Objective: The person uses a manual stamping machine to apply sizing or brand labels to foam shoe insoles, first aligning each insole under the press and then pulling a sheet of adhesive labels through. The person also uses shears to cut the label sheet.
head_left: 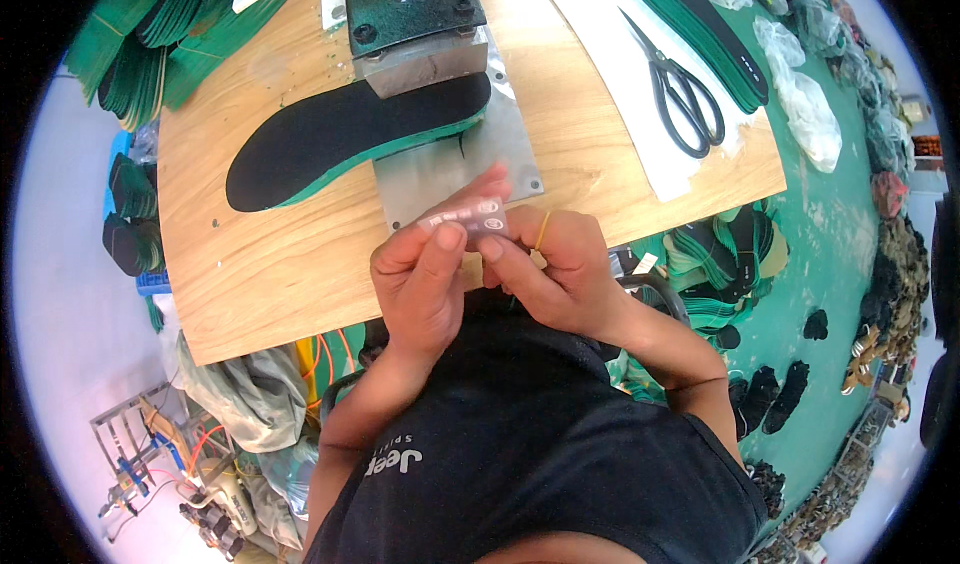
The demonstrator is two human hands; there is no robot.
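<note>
Between my two hands, just off the table's front edge, is a small clear film strip (470,214) with pale printed marks. My left hand (425,274) pinches its left end between thumb and fingers. On the other end, the thumb and forefinger of my right hand (555,269) close; a yellow rubber band circles a finger of that hand. Beyond them, a black insole (340,139) with a green edge lies on the table, its right end under the metal block (430,62) of a press. A metal plate (450,169) sits beneath the insole's right part.
Black-handled scissors (680,104) rest on white paper (610,84) at the right of the wooden table (270,284). Stacked insoles (705,29) lie beyond them; green bundles (165,24) stand far left. More bundles (725,254) are below the table's right edge.
</note>
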